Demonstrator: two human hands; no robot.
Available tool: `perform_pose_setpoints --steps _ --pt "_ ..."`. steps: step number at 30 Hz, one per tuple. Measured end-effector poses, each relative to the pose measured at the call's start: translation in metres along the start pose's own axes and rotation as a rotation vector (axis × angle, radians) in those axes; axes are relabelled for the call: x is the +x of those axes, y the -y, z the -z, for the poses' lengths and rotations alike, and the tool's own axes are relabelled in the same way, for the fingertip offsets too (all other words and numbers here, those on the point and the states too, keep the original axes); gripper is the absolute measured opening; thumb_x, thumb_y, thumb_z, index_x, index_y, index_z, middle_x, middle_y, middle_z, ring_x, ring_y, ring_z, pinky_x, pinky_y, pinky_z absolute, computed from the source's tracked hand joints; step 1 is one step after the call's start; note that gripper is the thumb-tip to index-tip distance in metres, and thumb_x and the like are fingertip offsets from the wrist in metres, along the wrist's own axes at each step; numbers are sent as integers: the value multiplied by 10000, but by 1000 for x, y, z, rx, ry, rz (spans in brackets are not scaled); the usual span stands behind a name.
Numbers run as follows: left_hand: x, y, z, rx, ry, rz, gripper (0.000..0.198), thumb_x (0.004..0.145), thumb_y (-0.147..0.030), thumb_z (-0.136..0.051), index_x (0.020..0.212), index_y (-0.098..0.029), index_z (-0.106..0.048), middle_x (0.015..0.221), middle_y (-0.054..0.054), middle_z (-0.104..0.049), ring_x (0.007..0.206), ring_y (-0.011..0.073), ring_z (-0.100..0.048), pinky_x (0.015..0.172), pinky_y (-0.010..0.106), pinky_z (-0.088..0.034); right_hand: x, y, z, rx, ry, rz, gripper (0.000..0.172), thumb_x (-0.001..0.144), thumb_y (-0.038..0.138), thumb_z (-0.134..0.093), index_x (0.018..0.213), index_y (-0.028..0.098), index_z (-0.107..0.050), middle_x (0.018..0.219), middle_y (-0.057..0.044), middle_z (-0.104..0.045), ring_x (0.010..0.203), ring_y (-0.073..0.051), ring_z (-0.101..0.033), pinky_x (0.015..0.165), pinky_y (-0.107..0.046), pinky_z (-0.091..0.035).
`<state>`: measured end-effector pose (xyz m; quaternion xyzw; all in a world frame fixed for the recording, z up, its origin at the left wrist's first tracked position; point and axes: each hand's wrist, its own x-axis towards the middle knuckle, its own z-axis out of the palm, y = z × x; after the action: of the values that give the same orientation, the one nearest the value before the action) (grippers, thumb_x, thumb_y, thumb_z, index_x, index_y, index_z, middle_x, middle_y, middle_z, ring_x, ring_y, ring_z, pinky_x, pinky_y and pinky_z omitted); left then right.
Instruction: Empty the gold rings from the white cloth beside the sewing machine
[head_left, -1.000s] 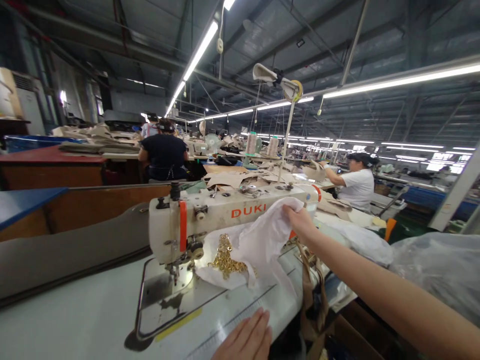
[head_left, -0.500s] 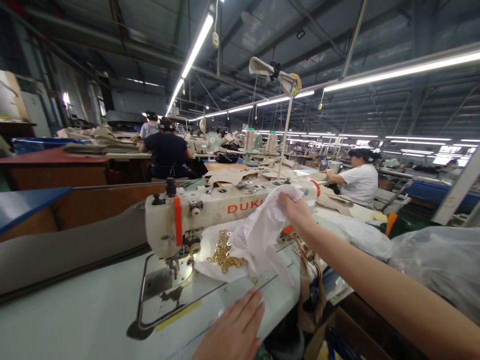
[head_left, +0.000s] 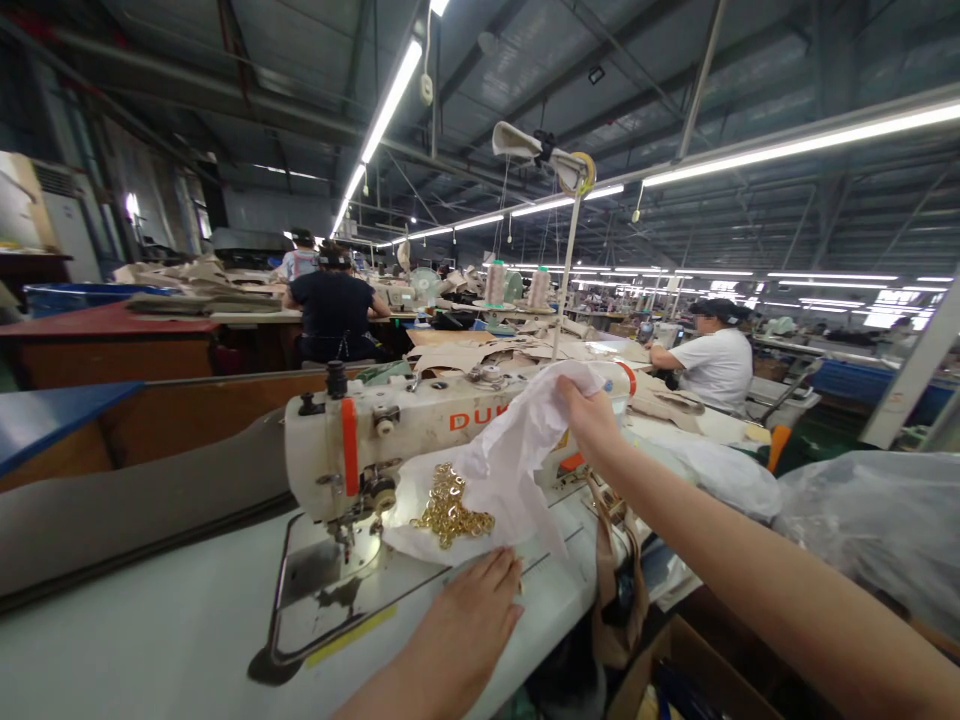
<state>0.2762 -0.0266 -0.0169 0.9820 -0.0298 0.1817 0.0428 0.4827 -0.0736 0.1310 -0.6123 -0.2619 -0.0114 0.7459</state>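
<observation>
My right hand (head_left: 589,418) is closed on the upper edge of a white plastic bag (head_left: 510,465) and holds it up in front of the white sewing machine (head_left: 420,425). The bag's lower part lies on the pale table (head_left: 150,630) with a heap of small gold metal rings (head_left: 448,508) spilled on it, next to the needle. My left hand (head_left: 465,620) lies flat on the table with fingers stretched out, its fingertips at the bag's near edge.
A brown strap (head_left: 611,590) hangs off the table's right edge. Clear plastic bags (head_left: 862,530) pile up at the right. A thread stand (head_left: 566,240) rises behind the machine. Two other people (head_left: 334,305) sit at tables beyond.
My left hand has slid forward across the table up to the bag's near edge. My right hand has lifted the bag's edge a little higher and to the left.
</observation>
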Motion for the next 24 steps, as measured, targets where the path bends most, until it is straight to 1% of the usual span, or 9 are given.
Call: perform_pose_setpoints --steps 6,10,13,15,18,22,24 --pt "6 -4 8 -52 95 76 375 924 -197 -436 1283 -110 -502 1343 143 -536 1234 254 -500 1026 419 -444 -1 8 2 71 -14 -2 297 617 426 -611 757 164 -624 708 -14 -653 676 -176 -581 612 -277 -460" --pt "14 -3 9 -130 88 119 278 915 -160 -450 1162 -140 -577 1198 105 -614 1132 230 -538 994 383 -450 1 15 6 111 -34 0 292 612 399 -630 793 169 -623 727 -10 -658 683 -173 -587 615 -274 -470" --pt "18 0 5 -190 64 143 207 911 -151 -449 1043 -160 -608 1080 85 -621 1038 218 -543 932 368 -464 2 21 8 147 -39 13 264 624 375 -624 812 189 -618 741 4 -662 708 -173 -598 634 -273 -484" --pt "19 1 2 -194 50 125 208 914 -143 -423 985 -172 -616 1014 76 -615 996 211 -537 903 359 -462 3 25 9 166 -38 10 234 640 356 -618 809 196 -614 751 6 -666 708 -173 -607 639 -278 -492" --pt "19 2 2 -173 48 115 250 920 -129 -374 971 -182 -613 964 67 -602 957 197 -532 859 335 -464 1 36 9 187 -31 -16 171 667 323 -609 789 203 -605 777 1 -670 703 -176 -619 627 -283 -505" --pt "19 -1 9 -162 89 141 262 916 -113 -361 942 -180 -614 957 61 -597 942 193 -533 828 316 -465 -9 56 6 271 -24 -54 52 726 226 -579 774 210 -591 806 5 -671 700 -159 -633 642 -282 -532" --pt "19 -3 12 -169 108 149 242 919 -125 -378 909 -173 -614 954 61 -599 951 198 -532 830 314 -463 -14 66 6 333 -31 -60 46 751 171 -565 771 205 -587 802 10 -668 688 -146 -637 659 -285 -545"
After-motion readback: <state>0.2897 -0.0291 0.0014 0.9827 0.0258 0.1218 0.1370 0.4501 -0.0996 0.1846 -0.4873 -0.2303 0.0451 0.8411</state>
